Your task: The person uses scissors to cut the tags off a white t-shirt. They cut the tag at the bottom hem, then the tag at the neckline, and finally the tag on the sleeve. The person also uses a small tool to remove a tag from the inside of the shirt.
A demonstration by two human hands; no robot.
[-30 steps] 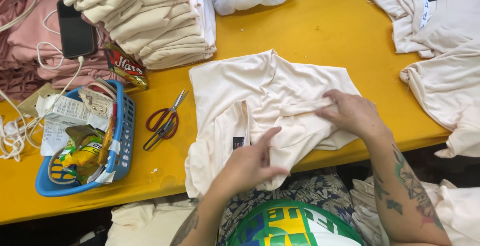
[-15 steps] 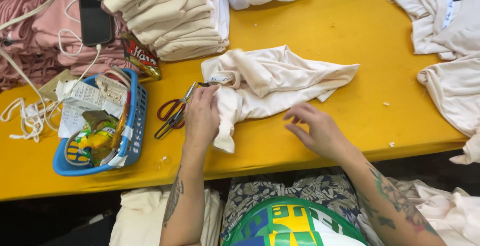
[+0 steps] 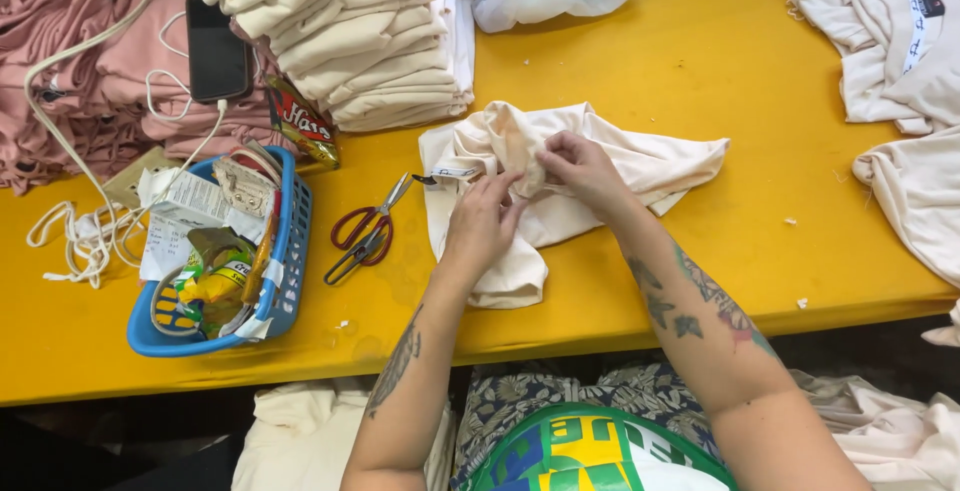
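Head view: we find a cream shirt (image 3: 560,191) lying crumpled on the yellow counter (image 3: 700,81), just in front of a stack of folded cream shirts (image 3: 350,41). The left hand (image 3: 482,219) and the right hand (image 3: 580,166) meet over its middle; each grip is closed on a pinch of the cloth, the fingertips nearly touching one another.

We judge the shirt light, soft and limp. It will sag and bunch wherever it is not supported, and it carries no stiffness of its own. It is not fragile and not slippery. Sound places to take hold are a seam, the hem or the collar edge, with both hands set apart so the cloth spreads.

Red-handled scissors (image 3: 362,234) lie just left of the shirt, blades toward it, beside a blue basket (image 3: 290,251) of packets and papers.

What the fingers pinch we cannot make out: the folds and the hands cover it. A small tag at the shirt's left edge is too small to judge. Further cream shirts (image 3: 900,51) at the right are cut off by the frame.
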